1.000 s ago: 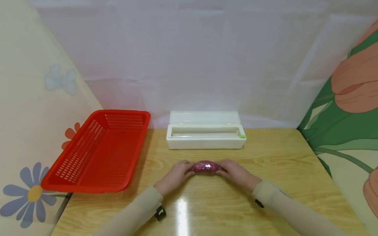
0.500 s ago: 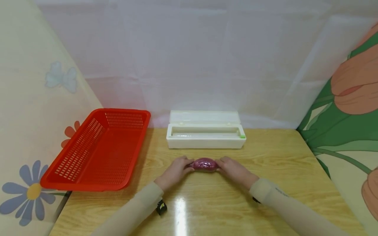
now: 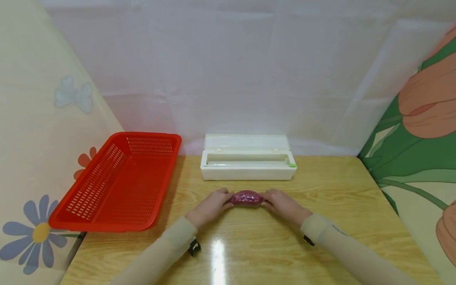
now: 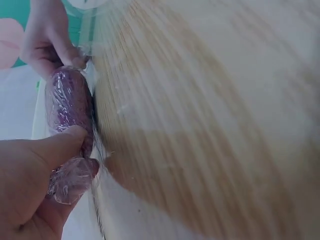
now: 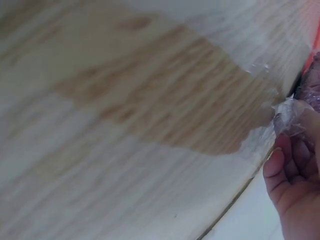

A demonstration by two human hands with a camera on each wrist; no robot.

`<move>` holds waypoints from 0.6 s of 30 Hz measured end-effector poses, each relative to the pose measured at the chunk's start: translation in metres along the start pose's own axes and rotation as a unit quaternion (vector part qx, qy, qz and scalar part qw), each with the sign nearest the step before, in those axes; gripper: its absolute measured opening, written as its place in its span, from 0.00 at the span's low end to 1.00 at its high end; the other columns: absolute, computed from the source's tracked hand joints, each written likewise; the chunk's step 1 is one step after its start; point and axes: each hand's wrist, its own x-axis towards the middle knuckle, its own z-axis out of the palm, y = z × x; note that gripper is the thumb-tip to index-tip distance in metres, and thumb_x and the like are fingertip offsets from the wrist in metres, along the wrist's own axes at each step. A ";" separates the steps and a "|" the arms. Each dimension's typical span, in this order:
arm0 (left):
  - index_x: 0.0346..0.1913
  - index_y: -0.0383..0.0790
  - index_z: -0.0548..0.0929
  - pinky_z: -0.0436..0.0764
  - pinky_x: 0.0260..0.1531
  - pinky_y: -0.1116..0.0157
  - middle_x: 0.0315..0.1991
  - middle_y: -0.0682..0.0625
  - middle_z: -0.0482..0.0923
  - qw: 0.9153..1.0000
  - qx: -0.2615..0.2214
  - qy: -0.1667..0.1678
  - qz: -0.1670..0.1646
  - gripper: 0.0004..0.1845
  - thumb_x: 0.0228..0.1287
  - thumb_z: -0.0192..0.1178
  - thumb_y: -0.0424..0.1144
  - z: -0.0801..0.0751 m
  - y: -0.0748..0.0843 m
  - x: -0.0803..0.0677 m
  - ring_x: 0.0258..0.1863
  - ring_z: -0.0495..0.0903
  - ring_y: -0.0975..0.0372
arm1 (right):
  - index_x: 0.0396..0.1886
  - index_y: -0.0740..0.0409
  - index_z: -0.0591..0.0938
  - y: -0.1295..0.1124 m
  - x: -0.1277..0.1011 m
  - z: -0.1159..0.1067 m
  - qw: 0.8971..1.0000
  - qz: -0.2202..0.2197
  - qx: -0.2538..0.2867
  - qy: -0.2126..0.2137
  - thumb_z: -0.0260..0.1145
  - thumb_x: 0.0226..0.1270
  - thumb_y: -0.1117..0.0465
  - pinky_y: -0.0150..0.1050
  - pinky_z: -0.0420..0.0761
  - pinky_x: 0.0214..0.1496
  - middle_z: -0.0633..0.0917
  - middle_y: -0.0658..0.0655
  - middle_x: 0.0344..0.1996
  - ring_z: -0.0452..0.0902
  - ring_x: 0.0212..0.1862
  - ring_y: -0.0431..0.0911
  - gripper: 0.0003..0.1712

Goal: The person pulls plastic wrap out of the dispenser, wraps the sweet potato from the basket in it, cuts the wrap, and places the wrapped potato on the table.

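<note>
A reddish-purple, oblong vegetable that looks like a sweet potato [image 3: 247, 198] lies sideways between both hands, wrapped in shiny cling film. My left hand [image 3: 212, 206] pinches its left end; in the left wrist view the thumb presses on that end, and a bunched tail of cling film [image 4: 71, 182] sticks out past the fingers. At the other end, my right hand [image 3: 284, 205] pinches the film, with the crumpled end [image 5: 288, 116] showing between thumb and fingers in the right wrist view. The undersides of the wrap are hidden.
Behind the hands stands a long white cling film box [image 3: 248, 173] with its lid [image 3: 247, 141] raised and a green piece [image 3: 292, 165] at its right end. A red plastic basket [image 3: 156, 190] sits at the left on the wooden table [image 3: 256, 249].
Both hands and the wrapped sweet potato have shifted slightly away from the person since a second ago. Over the last half second they hardly move. Box and basket stay put.
</note>
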 end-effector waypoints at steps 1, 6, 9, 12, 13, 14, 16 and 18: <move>0.61 0.31 0.83 0.86 0.46 0.60 0.43 0.44 0.80 1.000 0.006 -0.004 0.004 0.19 0.71 0.67 0.34 0.000 0.000 -0.001 0.41 0.83 0.55 | 0.58 0.64 0.84 -0.001 0.000 -0.001 1.000 0.005 0.004 -0.004 0.68 0.74 0.60 0.46 0.86 0.54 0.89 0.58 0.44 0.86 0.46 0.49 0.18; 0.64 0.32 0.81 0.86 0.49 0.57 0.46 0.42 0.82 1.000 0.003 -0.014 0.001 0.22 0.70 0.67 0.32 0.003 -0.003 -0.003 0.45 0.84 0.53 | 0.59 0.65 0.84 -0.003 0.002 -0.006 0.999 0.030 0.032 -0.031 0.67 0.75 0.61 0.46 0.86 0.55 0.90 0.58 0.46 0.86 0.48 0.49 0.18; 0.64 0.32 0.81 0.86 0.50 0.57 0.45 0.42 0.83 0.999 -0.028 -0.010 -0.015 0.22 0.69 0.67 0.32 0.004 -0.003 -0.004 0.45 0.84 0.53 | 0.56 0.63 0.86 -0.003 0.001 -0.008 0.997 0.038 0.055 -0.044 0.67 0.75 0.61 0.43 0.86 0.53 0.90 0.57 0.45 0.87 0.46 0.46 0.15; 0.64 0.34 0.82 0.86 0.49 0.58 0.44 0.44 0.84 0.998 -0.046 -0.013 -0.027 0.22 0.69 0.67 0.33 0.004 -0.003 -0.006 0.44 0.84 0.55 | 0.51 0.60 0.87 -0.003 -0.001 -0.009 0.995 0.040 0.078 -0.054 0.67 0.75 0.60 0.38 0.86 0.48 0.90 0.52 0.40 0.85 0.40 0.39 0.11; 0.64 0.35 0.82 0.86 0.49 0.58 0.43 0.45 0.84 0.998 -0.051 -0.015 -0.031 0.21 0.69 0.67 0.33 0.004 -0.003 -0.007 0.43 0.84 0.56 | 0.48 0.59 0.88 -0.003 -0.002 -0.009 0.994 0.038 0.087 -0.058 0.67 0.75 0.60 0.37 0.85 0.45 0.90 0.50 0.37 0.83 0.37 0.37 0.10; 0.63 0.35 0.83 0.86 0.48 0.58 0.42 0.46 0.84 0.998 -0.054 -0.018 -0.032 0.21 0.69 0.67 0.33 0.004 -0.003 -0.008 0.42 0.83 0.57 | 0.46 0.58 0.88 -0.004 -0.003 -0.009 0.993 0.036 0.096 -0.063 0.67 0.76 0.59 0.35 0.85 0.43 0.89 0.49 0.35 0.82 0.35 0.36 0.08; 0.63 0.36 0.84 0.85 0.48 0.60 0.41 0.49 0.84 0.997 -0.058 -0.029 -0.038 0.20 0.69 0.67 0.34 0.003 -0.003 -0.011 0.41 0.82 0.59 | 0.43 0.57 0.88 -0.005 -0.005 -0.009 0.991 0.032 0.112 -0.071 0.67 0.76 0.59 0.33 0.83 0.40 0.88 0.47 0.33 0.79 0.33 0.33 0.07; 0.63 0.37 0.84 0.84 0.47 0.61 0.41 0.50 0.83 0.996 -0.066 -0.035 -0.043 0.20 0.69 0.68 0.35 0.003 -0.002 -0.013 0.41 0.82 0.61 | 0.44 0.57 0.87 -0.006 -0.007 -0.010 0.989 0.029 0.124 -0.079 0.67 0.76 0.58 0.32 0.83 0.39 0.88 0.46 0.33 0.78 0.32 0.32 0.07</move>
